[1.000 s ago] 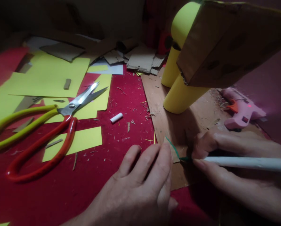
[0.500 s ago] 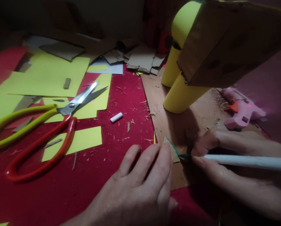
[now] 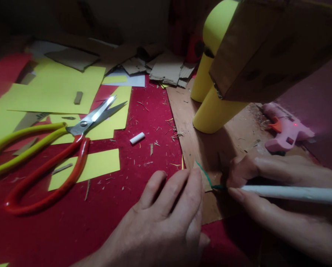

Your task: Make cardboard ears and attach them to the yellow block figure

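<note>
- Lower centre: our left hand is pressing on the cardboard scrap, apparently steadying it; whether its fingers are pinching, we can't tell.
- Lower right: our right hand is gripping the white pen in its fingers.

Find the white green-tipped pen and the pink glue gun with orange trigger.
White green-tipped pen (image 3: pixel 285 193): head view, middle of barrel.
Pink glue gun with orange trigger (image 3: pixel 289 130): head view, middle of body.

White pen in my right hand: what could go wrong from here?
The green tip is at the edge of the cardboard piece and could slip onto the board. The left hand is close and might get inked. The glue gun near the right hand shows a red light and may be hot.
</note>
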Demonstrator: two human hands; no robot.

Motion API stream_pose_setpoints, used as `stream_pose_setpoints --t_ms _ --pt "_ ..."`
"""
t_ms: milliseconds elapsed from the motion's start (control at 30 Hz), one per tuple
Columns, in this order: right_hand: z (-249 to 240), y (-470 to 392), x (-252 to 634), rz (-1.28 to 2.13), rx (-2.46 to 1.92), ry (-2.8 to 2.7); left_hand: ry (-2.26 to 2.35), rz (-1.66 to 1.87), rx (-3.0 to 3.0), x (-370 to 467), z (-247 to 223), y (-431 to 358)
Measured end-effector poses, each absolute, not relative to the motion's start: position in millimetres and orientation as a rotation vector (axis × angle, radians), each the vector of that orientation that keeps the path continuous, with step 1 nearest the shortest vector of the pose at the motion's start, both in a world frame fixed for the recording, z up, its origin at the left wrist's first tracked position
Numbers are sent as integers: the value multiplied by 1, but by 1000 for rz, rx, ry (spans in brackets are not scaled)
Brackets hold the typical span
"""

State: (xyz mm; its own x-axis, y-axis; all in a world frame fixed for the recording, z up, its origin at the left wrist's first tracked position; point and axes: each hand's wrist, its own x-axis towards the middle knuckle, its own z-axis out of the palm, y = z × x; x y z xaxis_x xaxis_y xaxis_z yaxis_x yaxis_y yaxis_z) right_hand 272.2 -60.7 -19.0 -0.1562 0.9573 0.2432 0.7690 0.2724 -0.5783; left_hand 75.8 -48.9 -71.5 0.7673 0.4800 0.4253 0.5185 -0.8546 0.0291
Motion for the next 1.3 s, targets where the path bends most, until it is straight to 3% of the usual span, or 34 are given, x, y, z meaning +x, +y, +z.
stream_pose_setpoints --t_ms 1300 --pt "-17 -64 272 462 -1584 -1996 -808 -657 -2851 76 -71 -49"
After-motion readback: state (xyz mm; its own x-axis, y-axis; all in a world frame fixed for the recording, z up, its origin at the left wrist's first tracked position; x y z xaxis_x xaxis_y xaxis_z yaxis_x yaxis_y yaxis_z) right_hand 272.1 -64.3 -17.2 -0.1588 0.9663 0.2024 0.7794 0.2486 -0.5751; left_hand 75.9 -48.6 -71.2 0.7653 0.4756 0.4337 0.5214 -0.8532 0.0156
